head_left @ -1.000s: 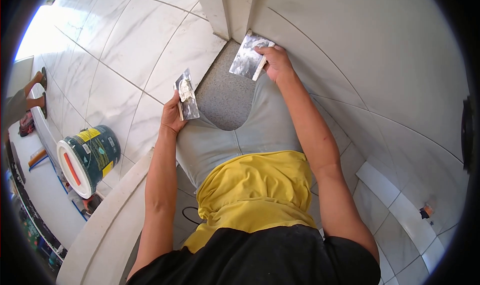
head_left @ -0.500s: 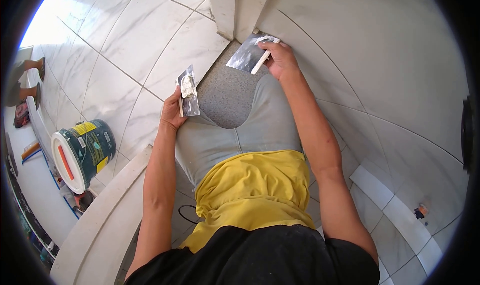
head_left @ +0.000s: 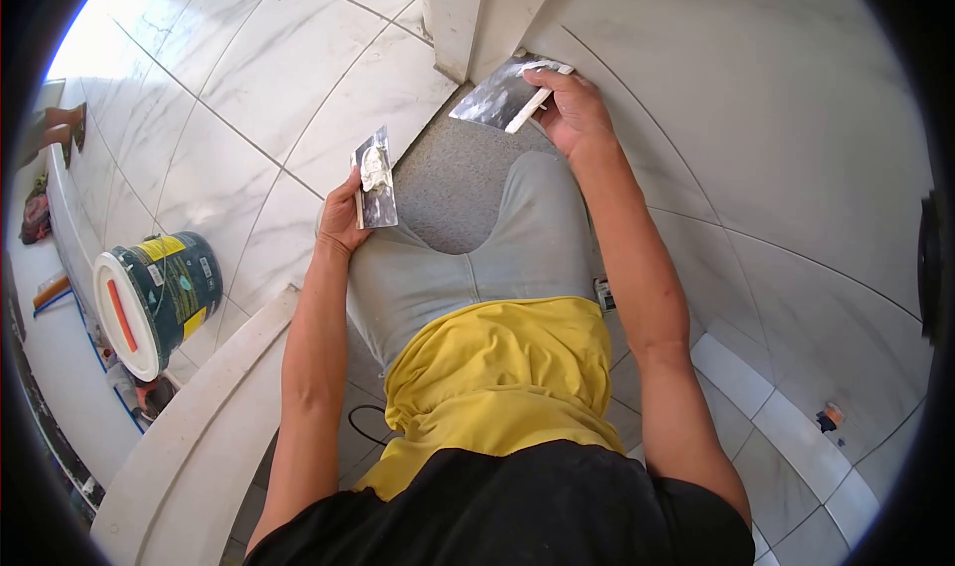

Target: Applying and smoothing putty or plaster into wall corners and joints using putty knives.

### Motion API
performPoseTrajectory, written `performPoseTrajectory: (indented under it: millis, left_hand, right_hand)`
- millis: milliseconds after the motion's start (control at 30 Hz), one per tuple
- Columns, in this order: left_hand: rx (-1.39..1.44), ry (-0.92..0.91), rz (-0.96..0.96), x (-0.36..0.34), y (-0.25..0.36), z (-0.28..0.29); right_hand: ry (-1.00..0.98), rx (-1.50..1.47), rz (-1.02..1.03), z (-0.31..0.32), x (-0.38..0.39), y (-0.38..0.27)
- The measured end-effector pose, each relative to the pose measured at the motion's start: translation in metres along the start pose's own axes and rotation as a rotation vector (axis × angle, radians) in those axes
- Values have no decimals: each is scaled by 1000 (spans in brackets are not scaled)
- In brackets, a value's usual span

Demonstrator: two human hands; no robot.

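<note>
My left hand grips a small flat steel putty knife above my left thigh. A thick lump of white putty sits on its blade. Farther forward and to the right, my right hand is closed on a wider steel putty knife with a pale strip-like handle. White paste smears this blade near my thumb. Its far corner is close to the foot of the white frame by the wall; whether they touch I cannot tell. Grey speckled floor shows between my knees.
A dark green bucket with a white lid lies or leans at the left, beside a curved white ledge. Large marbled tiles cover the left side. A tiled wall rises close on my right. Another person's feet show at the far left.
My right hand has shifted slightly right and forward, and its putty knife has tilted. My left hand has barely moved. The other person's feet at the far left have changed position.
</note>
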State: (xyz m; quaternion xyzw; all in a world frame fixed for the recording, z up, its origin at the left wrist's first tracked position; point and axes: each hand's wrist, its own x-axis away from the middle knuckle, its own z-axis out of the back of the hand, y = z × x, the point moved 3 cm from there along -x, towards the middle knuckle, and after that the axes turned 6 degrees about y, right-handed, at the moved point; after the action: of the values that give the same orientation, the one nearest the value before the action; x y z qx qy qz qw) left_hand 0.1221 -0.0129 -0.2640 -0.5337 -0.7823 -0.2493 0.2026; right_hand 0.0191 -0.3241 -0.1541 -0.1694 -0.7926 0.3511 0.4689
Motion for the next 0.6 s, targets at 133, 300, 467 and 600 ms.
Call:
performPoseTrajectory:
  millis: [133, 300, 467, 600]
  left_hand:
    - [-1, -18, 3, 1, 1, 1]
    - [-11, -47, 9, 0, 0, 0]
    - [-2, -56, 14, 0, 1, 0]
    - [5, -50, 22, 0, 1, 0]
  right_hand:
    - [-3, 18, 18, -8, 13, -12]
    - [-14, 6, 27, -14, 26, -28]
    - [-28, 9, 65, -23, 43, -47]
    - [-52, -2, 126, -27, 58, -61]
